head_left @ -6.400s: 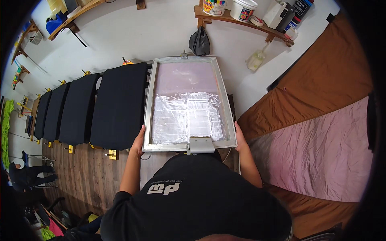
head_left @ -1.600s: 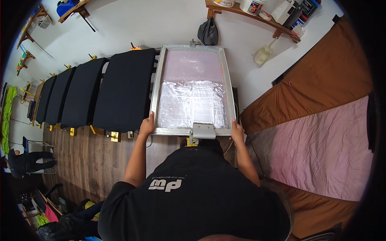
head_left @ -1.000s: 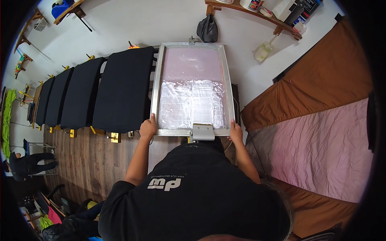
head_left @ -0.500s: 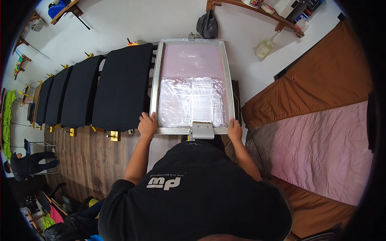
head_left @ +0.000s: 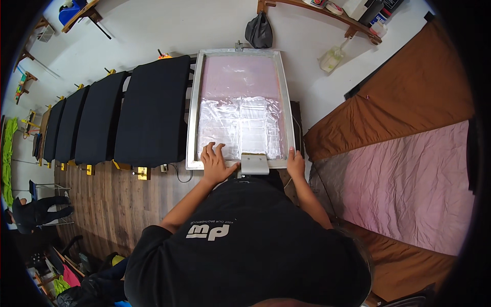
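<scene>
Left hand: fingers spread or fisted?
Spread. The left hand lies over the near edge of the metal frame, its fingers visibly apart; pressing or not, can't tell.

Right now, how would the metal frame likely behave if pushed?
The metal frame would probably stay stiff, given its straight bars. Its pink sheet might give slightly, looking thin and stretched. The bracket on its near edge may limit sliding.

Fairly even, bright light filled the room, its source out of view, and the white wall (head_left: 174, 30) looked pale and softly shaded. Hard glare broke across the glossy film (head_left: 217, 128) on the framed screen (head_left: 240, 84) — washing out detail there — while the lower left fell dim. The fisheye bent the shelf (head_left: 327, 19) — black swallowed the corners.
</scene>
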A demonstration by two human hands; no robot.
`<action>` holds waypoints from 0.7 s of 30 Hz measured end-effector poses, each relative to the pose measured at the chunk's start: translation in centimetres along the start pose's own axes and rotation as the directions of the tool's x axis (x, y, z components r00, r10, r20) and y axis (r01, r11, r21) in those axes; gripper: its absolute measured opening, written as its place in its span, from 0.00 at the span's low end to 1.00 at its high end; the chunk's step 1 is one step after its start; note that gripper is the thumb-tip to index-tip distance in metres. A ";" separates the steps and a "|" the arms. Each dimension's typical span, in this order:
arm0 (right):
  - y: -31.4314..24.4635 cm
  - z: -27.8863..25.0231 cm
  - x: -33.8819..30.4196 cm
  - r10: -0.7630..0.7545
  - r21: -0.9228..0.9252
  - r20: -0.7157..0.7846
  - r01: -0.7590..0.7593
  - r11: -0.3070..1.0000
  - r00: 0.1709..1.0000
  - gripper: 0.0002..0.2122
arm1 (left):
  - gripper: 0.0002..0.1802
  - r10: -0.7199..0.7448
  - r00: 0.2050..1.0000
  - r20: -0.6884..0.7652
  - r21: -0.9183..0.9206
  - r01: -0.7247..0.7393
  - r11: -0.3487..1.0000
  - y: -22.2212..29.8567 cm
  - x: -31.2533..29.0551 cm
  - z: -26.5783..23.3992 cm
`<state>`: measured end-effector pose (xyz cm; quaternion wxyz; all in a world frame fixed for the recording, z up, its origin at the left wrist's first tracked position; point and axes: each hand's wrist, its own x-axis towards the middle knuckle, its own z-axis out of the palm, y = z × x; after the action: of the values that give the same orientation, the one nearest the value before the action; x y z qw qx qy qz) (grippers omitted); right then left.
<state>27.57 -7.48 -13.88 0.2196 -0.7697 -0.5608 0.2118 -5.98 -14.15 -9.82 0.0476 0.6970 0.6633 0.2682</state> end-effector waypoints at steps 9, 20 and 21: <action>0.6 0.2 0.1 -0.038 0.054 -0.031 0.040 0.998 0.999 0.29 | 0.47 -0.005 0.999 0.032 0.042 0.004 0.999 -0.2 -0.3 1.1; 0.7 0.1 0.1 -0.049 0.072 -0.041 0.052 0.996 0.998 0.31 | 0.42 -0.015 0.999 0.049 0.030 0.014 0.999 0.1 -0.2 0.7; 0.7 0.1 0.2 -0.047 0.073 -0.038 0.050 0.996 0.998 0.31 | 0.42 -0.017 0.999 0.031 0.033 0.016 0.999 0.1 -0.3 0.8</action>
<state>28.08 -7.51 -14.40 0.2630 -0.7510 -0.5670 0.2130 -5.53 -14.20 -10.55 0.0487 0.6963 0.6725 0.2460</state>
